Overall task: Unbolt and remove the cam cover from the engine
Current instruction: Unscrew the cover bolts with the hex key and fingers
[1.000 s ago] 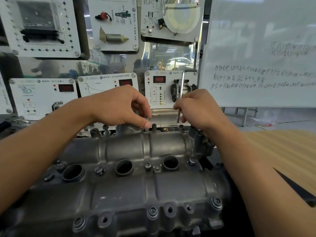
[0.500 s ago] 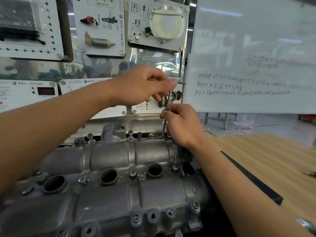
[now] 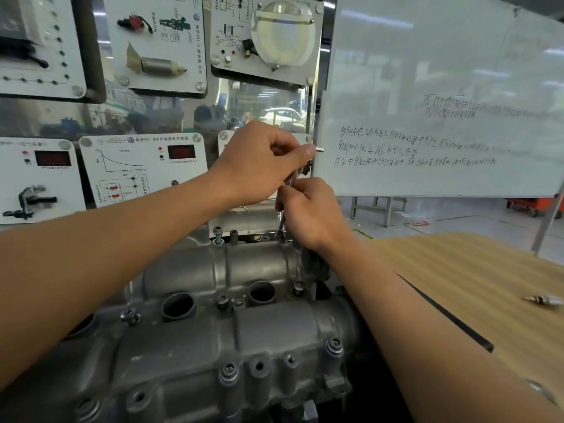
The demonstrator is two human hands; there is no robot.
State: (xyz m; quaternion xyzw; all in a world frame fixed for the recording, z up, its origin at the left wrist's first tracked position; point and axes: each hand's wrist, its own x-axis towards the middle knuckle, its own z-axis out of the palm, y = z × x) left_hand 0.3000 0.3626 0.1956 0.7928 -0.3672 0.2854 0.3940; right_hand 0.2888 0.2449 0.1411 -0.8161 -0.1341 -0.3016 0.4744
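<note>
Where the cam cover sits: in the head view it fills the lower middle. The grey cast cam cover (image 3: 213, 300) lies bolted in place, just beside the wooden table (image 3: 473, 285).
How it will handle: probably rigid and fairly heavy cast metal, and too long for one hand. Its smooth rounded humps may be slippery, and the sealing edge likely dislikes prying.
Where to take hold: best judged at the two ends, one hand each, lifted level and only once every bolt is out.
Bolts: a far bolt (image 3: 217, 232) stands raised; the near-edge bolts (image 3: 334, 346) look seated.
Left hand (image 3: 259, 161): raised over the far right corner, fingers curled round the top of the T-handle wrench (image 3: 282, 222).
Right hand (image 3: 308, 212): just beneath the left, fingers wrapped round the wrench shaft, wrist angled down.
Wrench tip: at the cover's far right corner; its seating is too small to tell.
</note>
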